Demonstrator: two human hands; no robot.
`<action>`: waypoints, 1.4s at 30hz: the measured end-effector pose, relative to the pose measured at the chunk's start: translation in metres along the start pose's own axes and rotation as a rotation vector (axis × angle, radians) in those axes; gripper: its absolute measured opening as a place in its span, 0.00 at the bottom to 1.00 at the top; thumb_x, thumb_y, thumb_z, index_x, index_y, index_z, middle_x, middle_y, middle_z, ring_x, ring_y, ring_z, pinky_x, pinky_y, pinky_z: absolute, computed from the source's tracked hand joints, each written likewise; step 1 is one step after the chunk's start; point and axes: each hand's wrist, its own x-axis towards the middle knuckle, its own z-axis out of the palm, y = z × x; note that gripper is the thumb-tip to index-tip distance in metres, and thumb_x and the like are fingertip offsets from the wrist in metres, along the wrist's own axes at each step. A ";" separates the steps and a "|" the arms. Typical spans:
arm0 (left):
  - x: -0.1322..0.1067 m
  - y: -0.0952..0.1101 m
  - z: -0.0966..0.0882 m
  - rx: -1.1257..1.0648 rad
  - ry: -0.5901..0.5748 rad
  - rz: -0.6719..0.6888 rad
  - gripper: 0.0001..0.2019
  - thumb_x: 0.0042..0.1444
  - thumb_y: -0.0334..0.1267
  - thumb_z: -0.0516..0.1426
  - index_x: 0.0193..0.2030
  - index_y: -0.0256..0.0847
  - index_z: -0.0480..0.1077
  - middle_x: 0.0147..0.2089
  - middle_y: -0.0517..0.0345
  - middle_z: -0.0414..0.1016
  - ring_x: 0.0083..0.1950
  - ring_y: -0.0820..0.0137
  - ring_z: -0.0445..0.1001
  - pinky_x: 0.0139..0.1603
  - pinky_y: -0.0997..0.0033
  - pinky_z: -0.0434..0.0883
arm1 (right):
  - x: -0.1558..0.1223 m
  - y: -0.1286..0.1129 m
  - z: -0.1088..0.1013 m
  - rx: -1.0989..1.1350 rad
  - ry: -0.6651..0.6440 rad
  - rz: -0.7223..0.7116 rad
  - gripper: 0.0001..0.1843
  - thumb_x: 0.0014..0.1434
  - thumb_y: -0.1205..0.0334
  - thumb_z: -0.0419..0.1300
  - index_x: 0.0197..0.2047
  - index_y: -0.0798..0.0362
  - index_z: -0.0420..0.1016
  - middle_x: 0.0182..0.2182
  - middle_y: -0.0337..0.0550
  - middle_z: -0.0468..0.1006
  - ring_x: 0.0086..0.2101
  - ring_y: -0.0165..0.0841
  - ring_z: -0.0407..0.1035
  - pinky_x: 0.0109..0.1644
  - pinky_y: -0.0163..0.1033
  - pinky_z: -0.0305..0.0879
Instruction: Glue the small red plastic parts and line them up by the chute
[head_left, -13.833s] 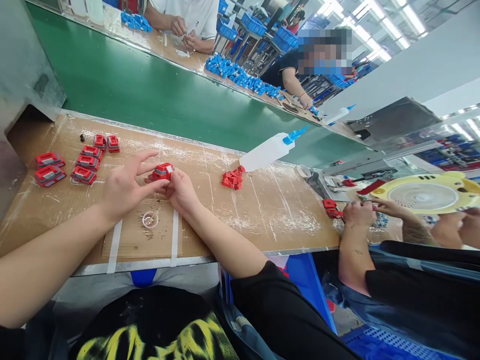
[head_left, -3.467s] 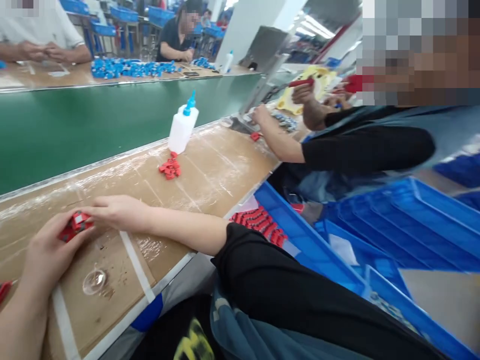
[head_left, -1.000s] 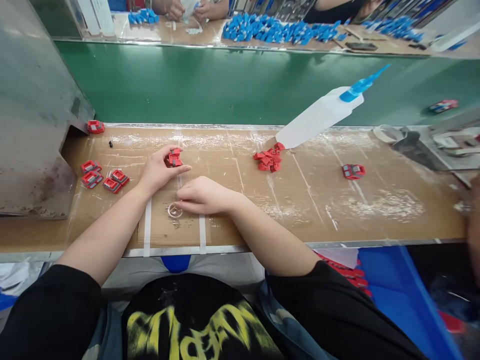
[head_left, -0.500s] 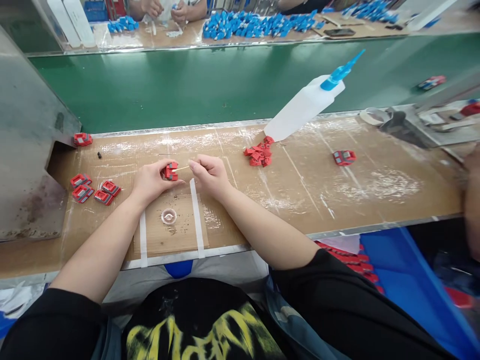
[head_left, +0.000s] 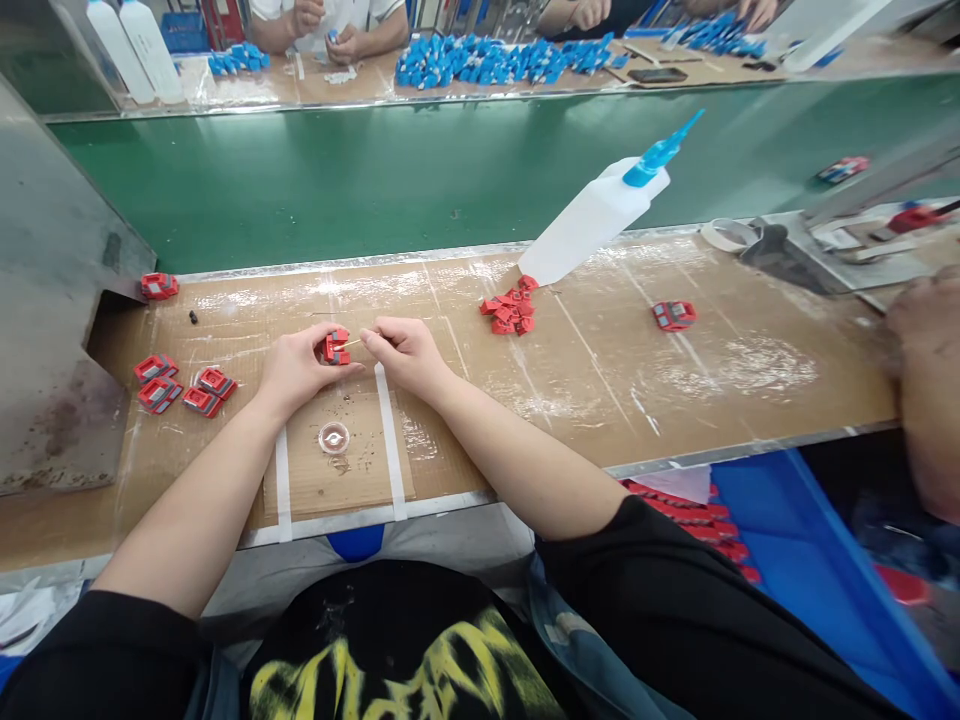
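My left hand (head_left: pixel 296 365) is closed around a small red and grey plastic part (head_left: pixel 335 347), held just above the cardboard-covered bench (head_left: pixel 600 380). My right hand (head_left: pixel 397 350) pinches a thin pale stick (head_left: pixel 352 342) whose tip touches that part. A small clear dish (head_left: pixel 333 437) lies on the taped cardboard patch below my hands.
Several finished red parts (head_left: pixel 180 385) lie at the left, one more (head_left: pixel 159 286) by the metal housing (head_left: pixel 52 300). A pile of small red pieces (head_left: pixel 506 312) sits by a tilted white squeeze bottle (head_left: pixel 600 215). Another red part (head_left: pixel 673 314) lies to the right. A co-worker's hand (head_left: pixel 926 330) shows at far right.
My right hand left the clear dish and rose to the red part with the thin stick. Its tip has closed in on the part in my left hand.
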 end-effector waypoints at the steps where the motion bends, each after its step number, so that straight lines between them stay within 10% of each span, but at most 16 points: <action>1: 0.000 0.000 0.000 -0.006 0.002 0.005 0.25 0.48 0.56 0.71 0.50 0.48 0.79 0.38 0.58 0.83 0.37 0.63 0.77 0.39 0.65 0.68 | 0.000 0.000 0.000 -0.010 0.007 -0.006 0.25 0.68 0.50 0.54 0.24 0.50 0.49 0.21 0.32 0.51 0.24 0.26 0.48 0.30 0.36 0.47; 11: 0.002 -0.001 0.000 -0.054 0.020 0.008 0.25 0.48 0.53 0.72 0.51 0.47 0.79 0.40 0.58 0.83 0.39 0.63 0.78 0.42 0.66 0.70 | -0.002 -0.010 -0.010 0.037 -0.005 -0.095 0.26 0.70 0.51 0.53 0.22 0.50 0.50 0.20 0.32 0.52 0.23 0.26 0.49 0.30 0.37 0.47; 18: 0.006 0.001 -0.002 -0.164 0.066 -0.007 0.27 0.48 0.55 0.71 0.51 0.44 0.79 0.39 0.58 0.79 0.37 0.66 0.74 0.41 0.68 0.70 | -0.020 -0.039 0.000 -0.168 -0.695 -0.354 0.29 0.72 0.47 0.55 0.21 0.52 0.62 0.19 0.35 0.64 0.23 0.27 0.54 0.31 0.38 0.48; 21: 0.009 -0.001 -0.005 -0.194 0.091 -0.032 0.28 0.47 0.55 0.72 0.53 0.43 0.80 0.36 0.58 0.78 0.35 0.66 0.73 0.40 0.67 0.70 | -0.008 -0.030 -0.014 -0.384 -0.473 -0.259 0.26 0.71 0.41 0.56 0.28 0.52 0.72 0.27 0.39 0.73 0.28 0.30 0.62 0.33 0.38 0.49; 25: 0.012 -0.005 -0.007 -0.220 0.104 -0.056 0.29 0.45 0.54 0.72 0.52 0.43 0.80 0.33 0.60 0.76 0.32 0.68 0.71 0.37 0.68 0.69 | 0.015 0.003 -0.089 -0.710 0.146 0.227 0.22 0.76 0.48 0.51 0.42 0.55 0.77 0.40 0.45 0.75 0.38 0.31 0.64 0.38 0.37 0.54; 31: 0.009 -0.002 -0.009 -0.193 0.082 -0.078 0.28 0.47 0.55 0.71 0.52 0.45 0.80 0.36 0.59 0.79 0.37 0.66 0.74 0.42 0.68 0.69 | 0.007 0.045 -0.172 -0.733 -0.019 0.378 0.10 0.53 0.71 0.74 0.33 0.59 0.77 0.39 0.43 0.73 0.37 0.29 0.60 0.43 0.35 0.61; 37: 0.005 0.000 -0.010 -0.184 0.094 -0.071 0.28 0.48 0.55 0.71 0.53 0.47 0.79 0.35 0.61 0.77 0.36 0.66 0.74 0.42 0.69 0.68 | 0.009 0.044 -0.137 -0.559 0.001 0.295 0.07 0.63 0.62 0.68 0.39 0.57 0.78 0.40 0.45 0.78 0.38 0.30 0.67 0.47 0.38 0.68; 42: 0.003 -0.003 -0.006 -0.232 0.091 -0.062 0.30 0.50 0.56 0.70 0.57 0.47 0.76 0.34 0.63 0.76 0.32 0.70 0.70 0.37 0.70 0.66 | 0.031 0.016 -0.054 0.266 0.033 0.234 0.25 0.64 0.45 0.65 0.59 0.47 0.75 0.37 0.39 0.79 0.31 0.29 0.71 0.36 0.38 0.75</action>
